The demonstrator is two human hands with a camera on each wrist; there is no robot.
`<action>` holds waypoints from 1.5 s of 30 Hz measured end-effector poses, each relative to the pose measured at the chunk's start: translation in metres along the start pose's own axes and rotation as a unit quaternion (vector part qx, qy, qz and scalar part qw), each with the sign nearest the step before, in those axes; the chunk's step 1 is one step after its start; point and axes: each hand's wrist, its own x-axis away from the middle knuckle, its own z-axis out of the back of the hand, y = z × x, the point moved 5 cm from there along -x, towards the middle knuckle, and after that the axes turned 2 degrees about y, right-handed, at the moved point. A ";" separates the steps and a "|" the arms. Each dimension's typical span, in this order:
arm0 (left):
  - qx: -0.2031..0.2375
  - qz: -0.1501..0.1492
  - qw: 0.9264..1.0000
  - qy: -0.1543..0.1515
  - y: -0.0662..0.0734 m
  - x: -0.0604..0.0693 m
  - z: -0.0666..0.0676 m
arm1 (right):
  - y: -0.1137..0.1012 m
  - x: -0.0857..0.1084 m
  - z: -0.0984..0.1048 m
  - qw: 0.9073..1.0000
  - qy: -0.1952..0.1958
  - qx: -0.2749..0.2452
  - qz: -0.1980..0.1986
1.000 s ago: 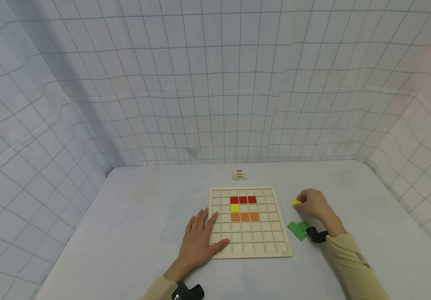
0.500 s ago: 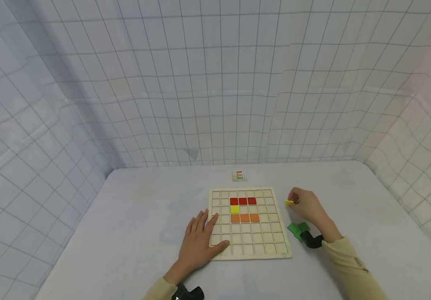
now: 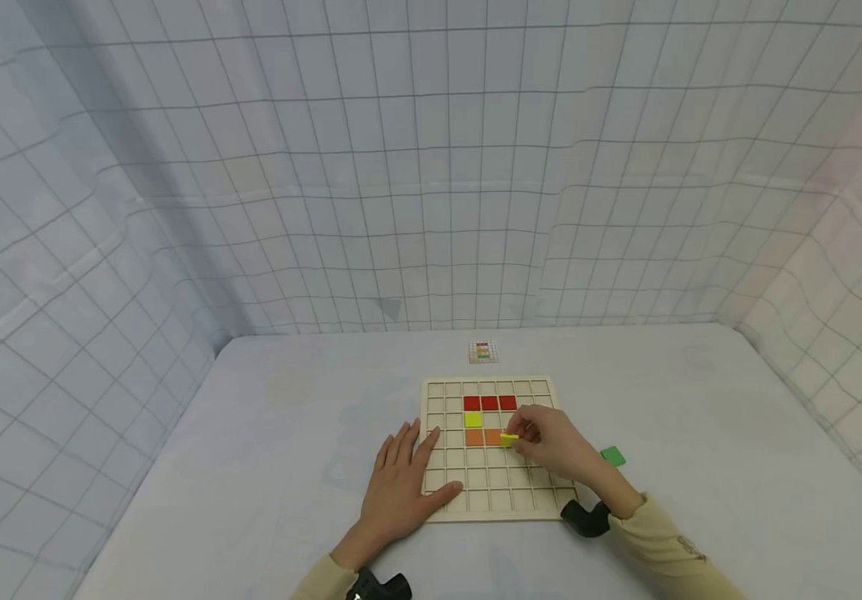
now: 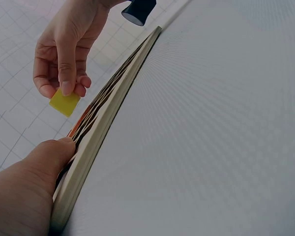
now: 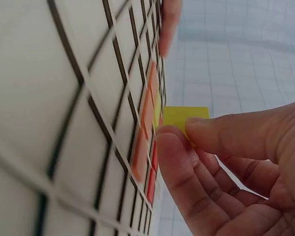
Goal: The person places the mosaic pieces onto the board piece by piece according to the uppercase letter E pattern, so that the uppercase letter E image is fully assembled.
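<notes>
While the splayed left hand (image 3: pixel 403 477) rests on the board (image 3: pixel 479 500), the right hand (image 3: pixel 551 440) pinches a yellow tile (image 5: pixel 178 116); reds (image 3: pixel 489 403) set, a green (image 3: pixel 613 456) unplaced.

The board (image 3: pixel 478 500) looks like matt wood, the tiles (image 3: pixel 489 403) like smooth plastic, the sleeves (image 3: pixel 667 546) like matt cloth, the wrist cameras (image 3: pixel 587 520) like matt plastic, the worktop (image 3: pixel 288 450) smooth and matt, and the far wall (image 3: pixel 431 200) like rippled sheeting, whether cloth or plastic unclear.
</notes>
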 end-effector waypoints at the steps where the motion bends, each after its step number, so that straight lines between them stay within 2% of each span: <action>1: -0.001 -0.001 1.000 0.000 0.000 0.000 0.000 | -0.002 0.000 -0.004 1.000 -0.008 -0.004 0.004; 5: -0.006 -0.002 1.000 0.002 0.000 -0.001 0.001 | -0.012 -0.003 -0.016 0.999 -0.031 -0.013 0.020; 10: -0.002 -0.003 1.000 0.006 0.000 -0.001 0.002 | -0.021 -0.009 -0.025 0.999 -0.042 0.002 0.013; 19: -0.006 -0.001 1.000 0.001 -0.002 0.000 0.003 | -0.029 -0.014 -0.036 0.995 -0.010 0.100 0.003; 23: -0.003 0.001 1.000 -0.001 -0.002 0.000 0.003 | -0.030 -0.015 -0.038 0.994 0.001 0.112 -0.009; 28: 0.002 0.002 1.000 -0.004 -0.001 0.001 0.004 | -0.029 -0.013 -0.039 0.993 -0.008 0.115 -0.019; 36: 0.001 -0.002 1.000 -0.001 0.000 0.001 0.004 | -0.032 -0.010 -0.037 0.989 -0.018 0.143 0.017; 45: 0.004 -0.004 1.000 -0.003 0.001 0.001 0.002 | -0.032 0.001 -0.037 0.985 -0.045 0.162 0.030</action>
